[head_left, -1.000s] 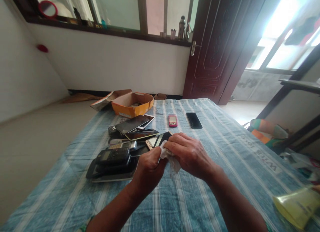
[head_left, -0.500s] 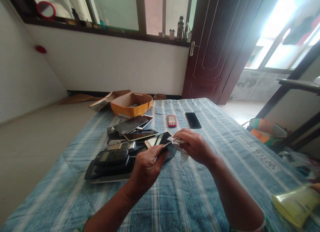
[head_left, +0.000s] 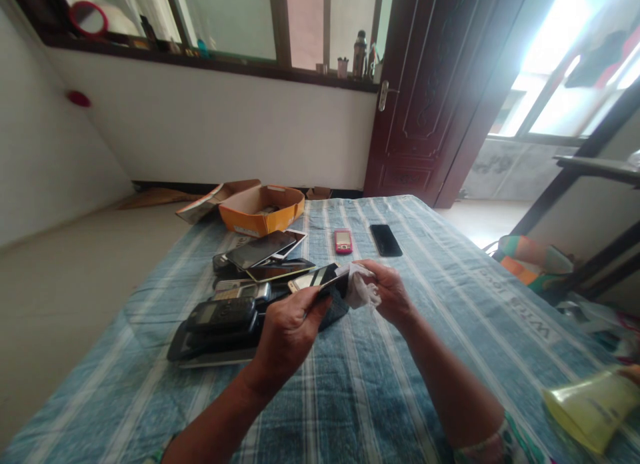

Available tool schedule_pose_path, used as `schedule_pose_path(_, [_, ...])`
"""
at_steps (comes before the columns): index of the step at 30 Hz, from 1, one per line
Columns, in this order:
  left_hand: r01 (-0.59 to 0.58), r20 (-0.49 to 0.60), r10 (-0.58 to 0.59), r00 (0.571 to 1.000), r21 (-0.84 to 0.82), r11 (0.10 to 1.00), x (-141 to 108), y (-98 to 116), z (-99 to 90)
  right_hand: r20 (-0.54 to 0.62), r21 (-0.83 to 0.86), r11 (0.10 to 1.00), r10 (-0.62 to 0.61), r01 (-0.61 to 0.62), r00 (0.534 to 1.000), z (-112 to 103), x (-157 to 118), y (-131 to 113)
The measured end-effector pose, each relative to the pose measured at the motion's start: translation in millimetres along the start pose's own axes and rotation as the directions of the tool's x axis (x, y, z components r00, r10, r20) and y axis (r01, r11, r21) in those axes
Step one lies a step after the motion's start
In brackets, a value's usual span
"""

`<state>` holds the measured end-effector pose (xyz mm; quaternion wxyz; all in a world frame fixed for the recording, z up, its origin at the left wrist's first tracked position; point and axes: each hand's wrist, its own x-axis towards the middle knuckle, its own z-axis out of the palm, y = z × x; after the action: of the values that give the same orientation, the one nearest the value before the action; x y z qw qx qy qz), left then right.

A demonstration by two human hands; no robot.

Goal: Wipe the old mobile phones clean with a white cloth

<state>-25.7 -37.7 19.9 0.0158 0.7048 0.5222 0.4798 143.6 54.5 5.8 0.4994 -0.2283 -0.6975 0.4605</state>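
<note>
My left hand [head_left: 293, 324] grips the near end of a thin dark phone [head_left: 334, 281], held tilted above the table. In my right hand [head_left: 389, 292] is a crumpled whitish cloth [head_left: 361, 287], pressed against the phone's far end. Just behind the held phone lies a phone with a pale edge [head_left: 300, 282]. To the left is a pile of devices, with a black handset [head_left: 223, 315] and a dark tablet-like phone [head_left: 263, 249] on top. Beyond my hands rest a pink phone [head_left: 343, 241] and a black phone [head_left: 386, 241].
An open orange box [head_left: 263, 214] stands at the far left of the table, whose striped blue cloth [head_left: 390, 411] is wrinkled. A yellow translucent bag [head_left: 590, 407] sits at the right edge, with part of a hand beside it. Behind is a dark red door [head_left: 425, 97].
My right hand has shifted slightly left and turned, and more of the cloth now shows, bunched around the end of the phone. My left hand keeps its hold.
</note>
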Motion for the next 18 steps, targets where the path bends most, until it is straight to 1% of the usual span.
schedule_pose_path(3, [0.012, -0.007, -0.012, 1.000, 0.012, 1.000, 1, 0, -0.6, -0.011, 0.043, 0.998, 0.034, -0.034, 0.999, 3, -1, 5])
schedule_pose_path(8, [0.050, -0.019, -0.049, 0.999, 0.020, 0.999, 2, -1, -1.0, 0.031, 0.102, 0.989, 0.107, -0.110, 0.994, 6, -3, 13])
schedule_pose_path(15, [0.054, -0.033, -0.053, 0.998, 0.037, 0.998, 1, -2, -1.5, 0.084, 0.161, 0.980, 0.102, -0.115, 0.991, 8, -6, 24])
schedule_pose_path(18, [0.056, -0.034, -0.054, 0.998, 0.043, 0.998, 1, -3, -1.2, 0.089, 0.160, 0.979, 0.116, -0.129, 0.989, 8, -5, 23])
